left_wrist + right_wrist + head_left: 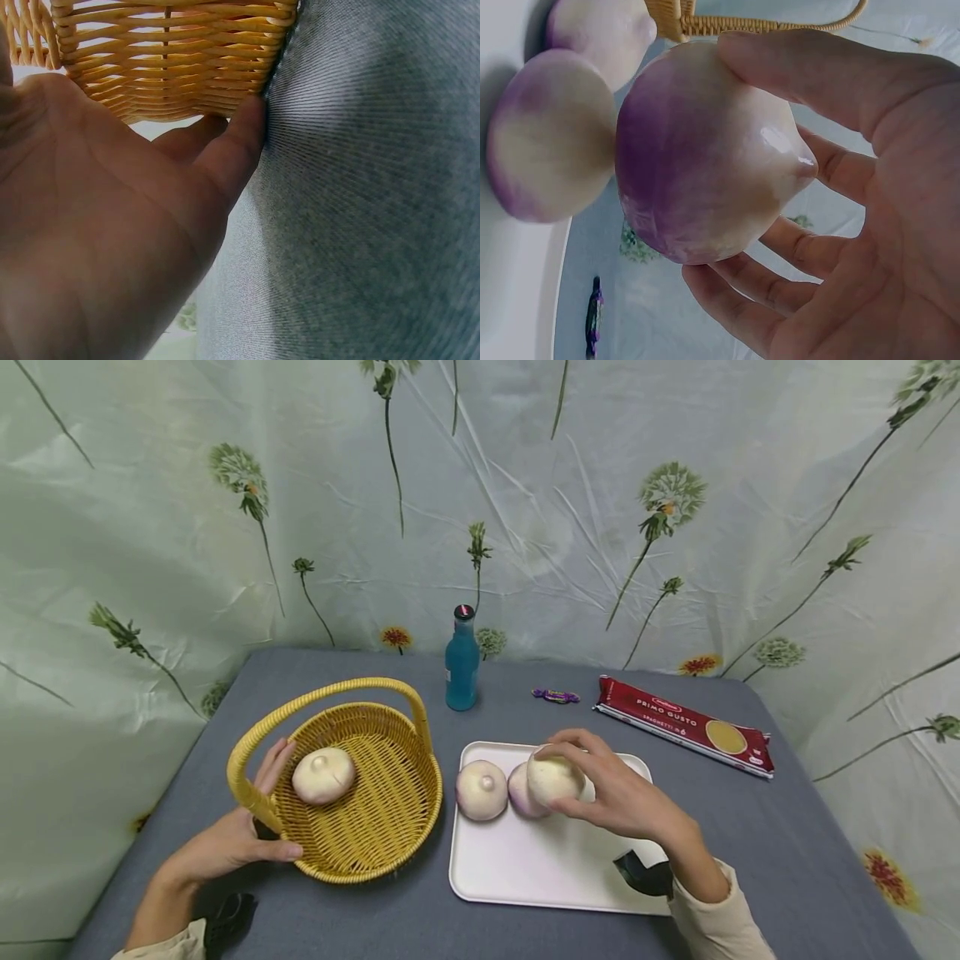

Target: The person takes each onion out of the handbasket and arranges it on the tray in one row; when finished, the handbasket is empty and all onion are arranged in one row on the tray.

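- Tray (540, 868) in the head view: white, rectangular, lying flat on a gray tablecloth (420, 927).
- Over the tray's far part, the right hand (611, 789) pinches a held turnip (555, 779), thumb on its near side and fingers round its far side.
- On the tray, toward its far left corner, sit an end turnip (482, 792) and, just beside it, a middle turnip (522, 797) that the held turnip partly hides.
- Left of the tray stands a yellow wicker basket (375, 814) with an arched handle (367, 683); a basket turnip (322, 777) lies inside, on the side away from the tray.
- On that same side, the left hand (234, 837) is spread along the basket, thumb well apart from the fingers.
- Beyond the tray's far left corner is a bottle (461, 668) of blue liquid; beyond its far edge, a purple candy (555, 696); beyond its far right corner, a slanting red spaghetti pack (686, 727).
- Left wrist view: the left hand's fingers reach along the basket's woven wall, down near the tablecloth; how hard they press, I cannot tell.
- Right wrist view: the held turnip, purple and cream, is apart from the tray, between thumb and fingers, tip toward the palm; whether it touches the middle turnip, I cannot tell.
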The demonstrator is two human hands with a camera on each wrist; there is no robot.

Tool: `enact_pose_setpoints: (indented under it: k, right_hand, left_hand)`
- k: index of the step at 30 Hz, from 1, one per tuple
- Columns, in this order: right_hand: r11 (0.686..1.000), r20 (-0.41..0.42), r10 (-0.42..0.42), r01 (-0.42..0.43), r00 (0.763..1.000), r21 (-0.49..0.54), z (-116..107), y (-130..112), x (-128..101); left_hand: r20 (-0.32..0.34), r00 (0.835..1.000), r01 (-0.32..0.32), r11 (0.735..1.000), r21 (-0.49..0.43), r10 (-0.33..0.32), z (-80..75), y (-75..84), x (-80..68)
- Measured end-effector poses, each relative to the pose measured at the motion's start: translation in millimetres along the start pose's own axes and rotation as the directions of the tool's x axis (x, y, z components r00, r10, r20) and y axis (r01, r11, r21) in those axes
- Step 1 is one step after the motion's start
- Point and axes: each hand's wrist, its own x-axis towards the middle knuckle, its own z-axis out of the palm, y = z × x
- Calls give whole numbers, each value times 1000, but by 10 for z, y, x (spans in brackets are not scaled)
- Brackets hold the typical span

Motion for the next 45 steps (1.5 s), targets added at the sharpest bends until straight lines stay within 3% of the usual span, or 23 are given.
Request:
enact_pose_setpoints:
  k: [17, 29, 35, 45]
  right_hand:
    - [998, -48, 58, -57, 997, 29, 2, 238, -111]
    - [999, -22, 49, -48, 999, 25, -37, 343, -126]
    - [998, -9, 60, -60, 998, 19, -57, 366, -136]
    - [995, 30, 102, -102, 994, 15, -47, 399, -119]
  left_hand:
    - [-4, 1000, -7, 1000, 23, 7, 15, -20, -27]
    - [6, 1000, -14, 1000, 18, 14, 12, -4, -29]
    - [5, 1000, -28, 998, 64, 28, 1, -8, -9]
    - [-9, 1000, 2, 999, 36, -1, 1, -18, -19]
